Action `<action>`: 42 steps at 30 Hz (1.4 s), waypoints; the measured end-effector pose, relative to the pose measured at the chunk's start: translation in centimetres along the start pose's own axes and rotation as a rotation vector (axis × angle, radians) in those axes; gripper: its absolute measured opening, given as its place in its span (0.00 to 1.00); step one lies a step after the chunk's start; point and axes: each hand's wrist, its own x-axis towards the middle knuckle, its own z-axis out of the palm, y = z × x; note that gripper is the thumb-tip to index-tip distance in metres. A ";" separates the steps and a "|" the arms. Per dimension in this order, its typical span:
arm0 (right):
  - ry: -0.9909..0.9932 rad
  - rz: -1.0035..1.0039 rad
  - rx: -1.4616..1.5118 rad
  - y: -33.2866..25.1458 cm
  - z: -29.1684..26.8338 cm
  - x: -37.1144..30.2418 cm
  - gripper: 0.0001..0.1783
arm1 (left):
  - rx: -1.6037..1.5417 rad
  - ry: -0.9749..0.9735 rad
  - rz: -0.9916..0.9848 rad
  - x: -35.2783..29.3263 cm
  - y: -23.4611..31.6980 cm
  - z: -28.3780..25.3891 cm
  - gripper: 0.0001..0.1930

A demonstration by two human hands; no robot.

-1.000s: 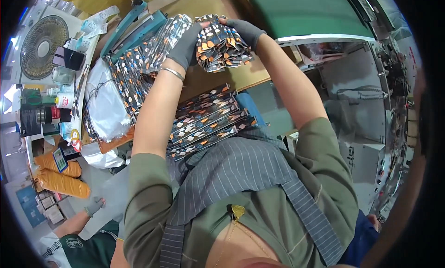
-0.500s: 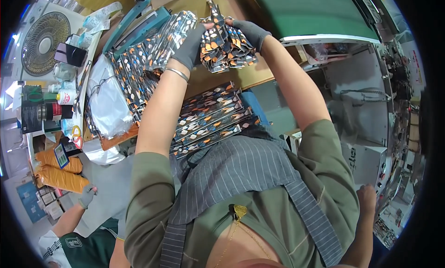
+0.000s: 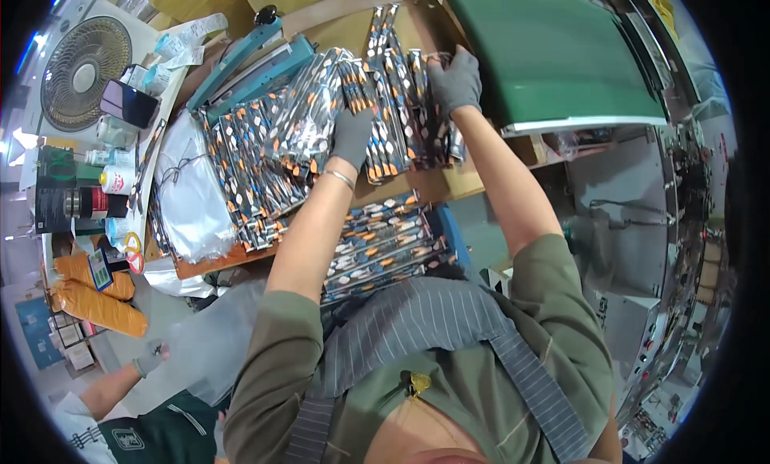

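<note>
From the head camera, both gloved hands reach forward over the desk (image 3: pixel 401 19). The left hand (image 3: pixel 351 135) lies closed over a fanned bundle of foil pouches (image 3: pixel 393 103) with an orange and dark pattern, and the right hand (image 3: pixel 455 83) grips the bundle's far edge beside the green conveyor belt (image 3: pixel 553 55). More pouches lie in a stack (image 3: pixel 385 247) near the apron. A fan (image 3: pixel 84 71) stands far left, a co-worker's gloved hand (image 3: pixel 151 358) lower left

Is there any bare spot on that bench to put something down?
Little: a brown strip between the fanned patterned foil pouches and the lower pouch stack. The green conveyor belt lies bare. Left, by the white fan, it is crowded.
</note>
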 end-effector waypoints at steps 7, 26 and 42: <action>-0.438 -0.019 -0.347 -7.1 9.2 8.5 0.39 | -0.073 -0.088 -0.060 -1.0 0.2 0.4 0.19; -0.426 0.181 -0.300 2.2 -3.2 -0.3 0.34 | -0.036 -0.113 0.025 2.8 -4.1 -0.2 0.27; -0.196 -0.484 0.146 -2.0 -10.2 -9.1 0.30 | 0.026 -0.335 0.297 0.2 2.5 5.1 0.41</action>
